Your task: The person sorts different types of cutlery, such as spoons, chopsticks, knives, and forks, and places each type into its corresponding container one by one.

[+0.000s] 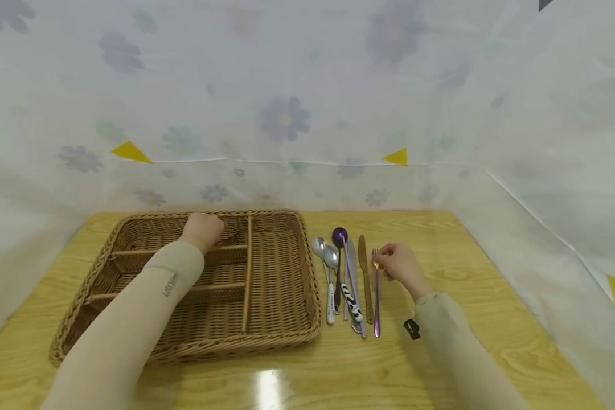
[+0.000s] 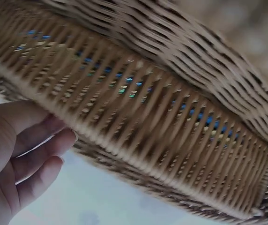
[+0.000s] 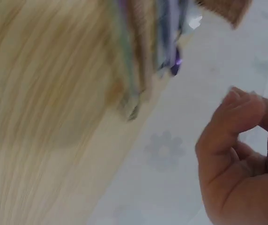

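Observation:
My left hand [image 1: 203, 230] reaches over the back compartment of a wicker basket [image 1: 315, 319]. In the left wrist view, its loosely bent fingers [image 2: 40, 185] rest near the edge of a woven wall, and no utensil shows in them. My right hand [image 1: 401, 266] hovers over the tined end of a purple-handled fork [image 1: 377, 307]. The right wrist view shows thumb and index finger [image 3: 227, 126] curled together, apart from the blurred fork [image 3: 132, 105], with nothing visible between them. Left of the fork lies a gold-brown knife [image 1: 365, 273].
Between basket and knife, several utensils lie close together: two silver spoons [image 1: 331, 257], a purple ladle-like spoon [image 1: 340, 236] and a cow-patterned handle [image 1: 351, 302]. Dividers [image 1: 247, 267] split the basket. A wooden table [image 1: 338, 381] carries everything, with a flowered white curtain [image 1: 287, 68] behind.

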A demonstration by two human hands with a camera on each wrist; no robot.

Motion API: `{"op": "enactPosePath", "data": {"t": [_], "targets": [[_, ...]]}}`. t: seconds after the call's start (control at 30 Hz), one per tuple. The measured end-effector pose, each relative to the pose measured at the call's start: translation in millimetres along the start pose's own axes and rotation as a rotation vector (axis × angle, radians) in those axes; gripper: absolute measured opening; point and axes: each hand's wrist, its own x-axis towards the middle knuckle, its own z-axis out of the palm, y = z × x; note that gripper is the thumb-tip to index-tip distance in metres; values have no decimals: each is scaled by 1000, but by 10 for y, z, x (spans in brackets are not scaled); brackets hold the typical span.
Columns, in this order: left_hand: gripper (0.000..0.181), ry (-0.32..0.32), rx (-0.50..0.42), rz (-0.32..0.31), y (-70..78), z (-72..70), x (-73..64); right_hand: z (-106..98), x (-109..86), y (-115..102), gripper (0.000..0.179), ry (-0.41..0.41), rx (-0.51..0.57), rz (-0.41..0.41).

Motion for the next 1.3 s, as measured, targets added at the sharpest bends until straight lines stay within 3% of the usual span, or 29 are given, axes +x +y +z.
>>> {"op": "enactPosePath", "data": {"t": [0.07, 0.2, 0.5, 0.77, 1.07, 1.3], "targets": [[7, 12, -20, -8, 12, -52, -7, -32, 13, 84, 21, -33, -116, 4], [8, 13, -1, -5, 47, -147, -33, -17, 35, 204, 39, -113, -279, 6], [7, -10, 31, -17, 59, -158, -60, 115, 59, 299, 43, -133, -459, -69], [8, -13, 0, -17, 76, -153, -85, 123, 34, 308, 39, -175, -401, -16], [6, -3, -44, -26, 81, -140, -76, 76, 21, 233, 29, -87, -356, -5], [5, 0, -60, -31, 106, -141, -60, 34, 27, 129, 31, -90, -303, 4]]}}
